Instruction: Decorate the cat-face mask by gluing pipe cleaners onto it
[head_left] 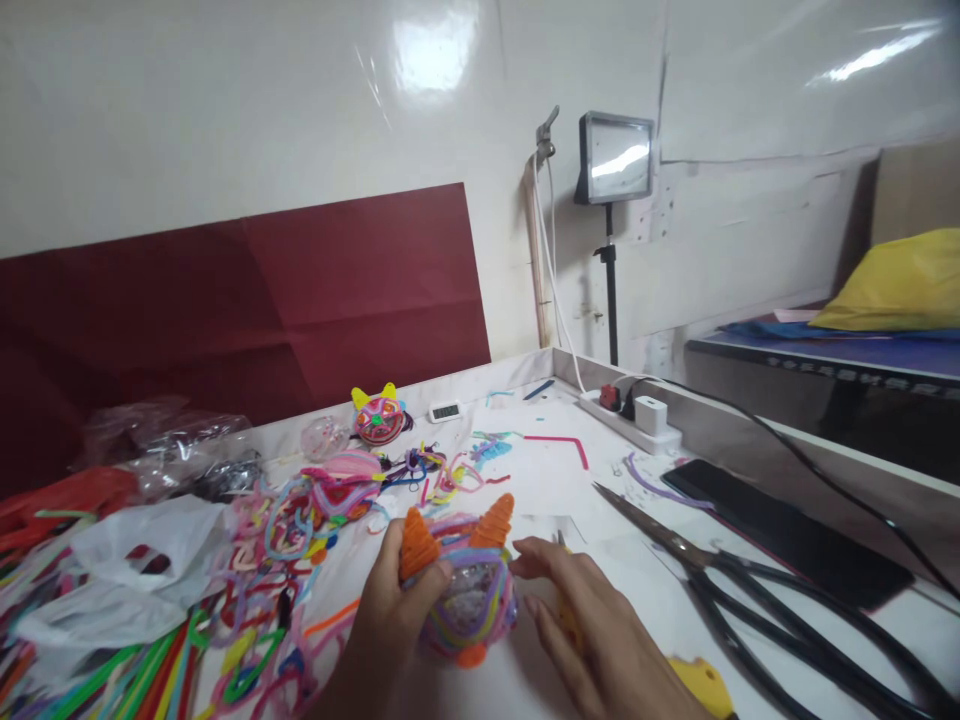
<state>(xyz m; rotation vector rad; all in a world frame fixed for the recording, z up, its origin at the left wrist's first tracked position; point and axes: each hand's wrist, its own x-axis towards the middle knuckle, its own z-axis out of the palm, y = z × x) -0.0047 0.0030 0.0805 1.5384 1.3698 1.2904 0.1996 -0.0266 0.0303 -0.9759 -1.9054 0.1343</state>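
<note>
My left hand (401, 610) is closed around the side of a cat-like craft (474, 602) wrapped in colourful pipe cleaners, its thumb on the front. The craft has two orange ears, a clear shiny middle and an orange knob at the bottom. My right hand (592, 620) is beside it, fingers bent and apart, with the fingertips close to its right edge; whether they touch is unclear. Beneath my right hand is a partly hidden yellow object (568, 612). Another yellow piece (701, 684) shows by the wrist; I cannot tell if they are one tool.
Large black-handled scissors (697, 565) and a phone (787, 535) lie to the right. A power strip (630, 425) sits behind them. Pipe cleaners (255, 600) and a white plastic bag (142, 560) cover the left. A finished-looking cat craft (378, 418) and a small digital clock (446, 411) stand behind.
</note>
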